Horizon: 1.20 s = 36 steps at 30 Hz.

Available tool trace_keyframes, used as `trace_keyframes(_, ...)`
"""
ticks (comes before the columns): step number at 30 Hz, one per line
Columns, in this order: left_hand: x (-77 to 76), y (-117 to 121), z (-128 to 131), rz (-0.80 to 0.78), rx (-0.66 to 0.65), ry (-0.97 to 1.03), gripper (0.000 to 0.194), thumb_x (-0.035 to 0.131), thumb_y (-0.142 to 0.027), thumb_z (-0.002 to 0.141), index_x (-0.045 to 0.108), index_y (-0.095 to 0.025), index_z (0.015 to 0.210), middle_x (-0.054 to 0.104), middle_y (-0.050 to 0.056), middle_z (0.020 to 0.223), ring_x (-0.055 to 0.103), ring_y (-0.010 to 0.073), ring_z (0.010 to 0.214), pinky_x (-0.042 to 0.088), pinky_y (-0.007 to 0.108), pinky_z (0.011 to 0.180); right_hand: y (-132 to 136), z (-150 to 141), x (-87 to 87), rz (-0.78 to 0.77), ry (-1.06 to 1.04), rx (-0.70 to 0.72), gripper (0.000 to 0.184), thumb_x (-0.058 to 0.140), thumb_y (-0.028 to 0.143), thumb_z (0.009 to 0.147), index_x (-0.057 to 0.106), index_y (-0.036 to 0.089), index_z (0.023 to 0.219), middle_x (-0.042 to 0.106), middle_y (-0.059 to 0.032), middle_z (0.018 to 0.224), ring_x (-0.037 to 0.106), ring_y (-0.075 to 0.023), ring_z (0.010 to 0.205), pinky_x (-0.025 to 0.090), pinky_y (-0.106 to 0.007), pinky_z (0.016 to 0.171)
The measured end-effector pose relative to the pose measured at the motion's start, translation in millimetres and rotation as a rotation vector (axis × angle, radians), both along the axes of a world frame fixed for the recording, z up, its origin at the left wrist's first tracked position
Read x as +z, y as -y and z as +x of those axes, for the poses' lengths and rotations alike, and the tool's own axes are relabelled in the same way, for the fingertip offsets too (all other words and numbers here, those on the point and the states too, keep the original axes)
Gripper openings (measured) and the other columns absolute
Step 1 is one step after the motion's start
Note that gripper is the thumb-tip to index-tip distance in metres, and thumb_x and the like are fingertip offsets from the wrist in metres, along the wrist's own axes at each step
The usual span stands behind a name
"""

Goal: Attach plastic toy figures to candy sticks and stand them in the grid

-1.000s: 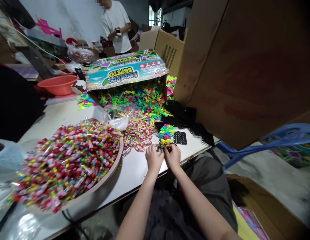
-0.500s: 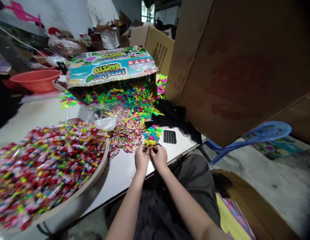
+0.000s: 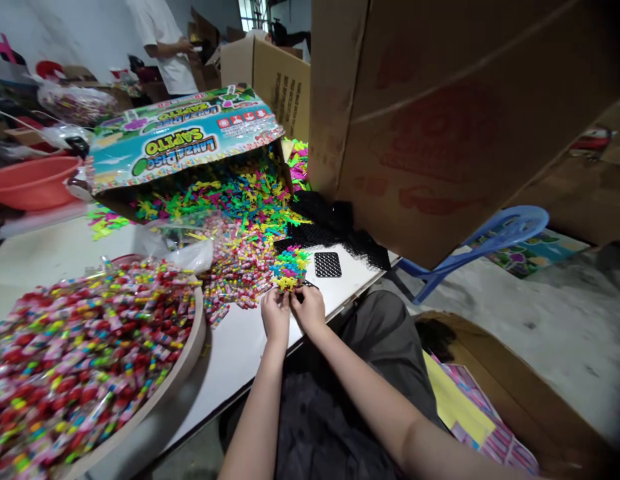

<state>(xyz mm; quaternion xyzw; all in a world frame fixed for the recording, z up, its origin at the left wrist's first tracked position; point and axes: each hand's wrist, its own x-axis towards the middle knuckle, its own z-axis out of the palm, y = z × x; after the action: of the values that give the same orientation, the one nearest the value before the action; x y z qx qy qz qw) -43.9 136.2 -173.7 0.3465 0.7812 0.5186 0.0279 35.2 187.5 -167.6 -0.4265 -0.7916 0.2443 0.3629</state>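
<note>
My left hand [image 3: 275, 313] and my right hand [image 3: 309, 308] sit side by side at the table's near edge, fingers pinched together on a small yellow plastic piece [image 3: 287, 284]. Just beyond them lies a little heap of coloured plastic pieces [image 3: 290, 264], with a black mesh square [image 3: 327, 265] to its right. Small wrapped candies [image 3: 235, 270] are spread to the left of the hands.
A round tray [image 3: 187, 350] heaped with wrapped candies fills the left. A printed box [image 3: 180, 137] lies tipped over, spilling coloured pieces. A big cardboard box [image 3: 440, 113] looms right, above a blue plastic stool [image 3: 490, 240]. A person in white stands far back.
The view has swung right and down, so everything slides left in the picture. My hands stay together at the table edge, still working on the small piece.
</note>
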Motion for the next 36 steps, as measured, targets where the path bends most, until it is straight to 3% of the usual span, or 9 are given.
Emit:
trace_keyframes(6,1.2,10,-1,0.035,0.179,0.098,0.019,0.050,-0.023,0.076,0.047,-0.019,0.095,0.057,0.005,0.087,0.057,0.0170,0.079,0.046,0.028,0.071,23,10,5.9,-0.096,-0.119,0.180,0.025,0.041,0.015,0.078,0.063,0.020,0.089,0.066,-0.0024,0.083,0.059,-0.0151,0.076,0.045,-0.025,0.069)
trace_keyframes(9,1.2,17,4,0.024,0.258,0.101,0.018,0.052,-0.018,0.071,0.049,-0.019,0.089,0.056,0.004,0.082,0.056,0.0177,0.077,0.045,0.030,0.072,20,22,9.4,-0.116,-0.206,0.140,0.027,0.036,0.014,0.079,0.062,0.019,0.086,0.065,-0.0034,0.088,0.058,-0.0163,0.084,0.045,-0.028,0.075)
trace_keyframes(12,0.2,18,9,0.017,0.249,0.101,0.017,0.052,-0.019,0.070,0.051,-0.018,0.087,0.057,0.004,0.082,0.057,0.0173,0.076,0.045,0.030,0.071,6,33,9.2,-0.078,-0.187,0.102,0.024,0.039,0.013,0.075,0.062,0.018,0.080,0.064,-0.0044,0.086,0.054,-0.0187,0.087,0.042,-0.031,0.079)
trace_keyframes(15,-0.6,16,11,0.013,0.191,0.099,0.016,0.054,-0.025,0.072,0.053,-0.018,0.087,0.060,0.005,0.084,0.058,0.0178,0.081,0.045,0.030,0.074,-4,38,4.1,-0.063,-0.130,0.152,0.022,0.043,0.011,0.071,0.062,0.019,0.077,0.065,-0.0040,0.086,0.053,-0.0200,0.086,0.039,-0.033,0.080)
trace_keyframes(22,-1.2,12,10,0.001,0.170,0.116,0.023,0.054,-0.032,0.076,0.055,-0.017,0.093,0.062,0.006,0.087,0.059,0.0181,0.084,0.045,0.030,0.075,-2,34,-5.1,0.001,-0.038,0.166,0.020,0.044,0.012,0.073,0.061,0.018,0.080,0.064,-0.0032,0.087,0.051,-0.0197,0.085,0.036,-0.032,0.079)
trace_keyframes(36,3.8,-1,20,-0.071,0.360,0.104,0.012,0.054,-0.025,0.075,0.056,-0.019,0.085,0.061,0.005,0.082,0.058,0.0174,0.079,0.044,0.028,0.071,-1,36,-7.0,0.046,0.034,0.186,0.018,0.044,0.016,0.074,0.060,0.019,0.082,0.063,-0.0047,0.093,0.048,-0.0212,0.088,0.032,-0.032,0.078)
